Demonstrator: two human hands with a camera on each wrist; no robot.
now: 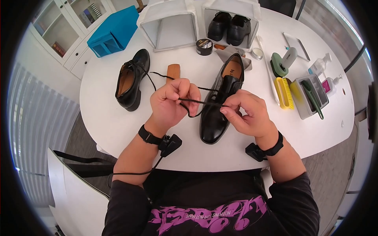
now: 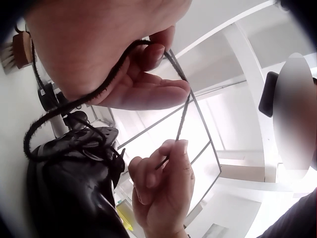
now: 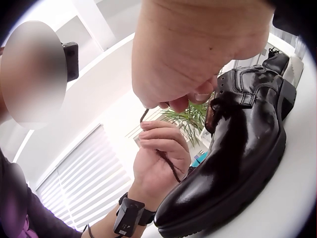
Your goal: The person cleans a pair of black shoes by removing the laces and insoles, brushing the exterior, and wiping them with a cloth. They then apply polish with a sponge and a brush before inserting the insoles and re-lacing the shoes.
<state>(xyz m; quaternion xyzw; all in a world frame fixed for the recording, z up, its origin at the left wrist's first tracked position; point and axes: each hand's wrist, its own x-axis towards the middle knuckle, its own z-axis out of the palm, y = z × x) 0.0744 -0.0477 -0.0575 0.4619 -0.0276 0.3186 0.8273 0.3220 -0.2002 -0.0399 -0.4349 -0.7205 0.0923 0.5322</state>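
The black lace [image 1: 202, 102] runs straight between my left hand [image 1: 170, 103] and my right hand [image 1: 250, 113], above the glossy black shoe [image 1: 214, 126] on the white table [image 1: 208, 158]. I pinch it in the fingers of both hands.

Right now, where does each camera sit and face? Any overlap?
Head: head-worn, facing forward and down at the lace and black shoe; left hand, right hand, forearms and shirt show.
Left wrist: wrist-worn, facing the left hand's work; that hand looms at the top, the right beyond.
Right wrist: wrist-worn, facing the right hand's work; that hand looms at the top, the left beyond.
Both wrist views share the two hands, lace, shoe and blurred head.
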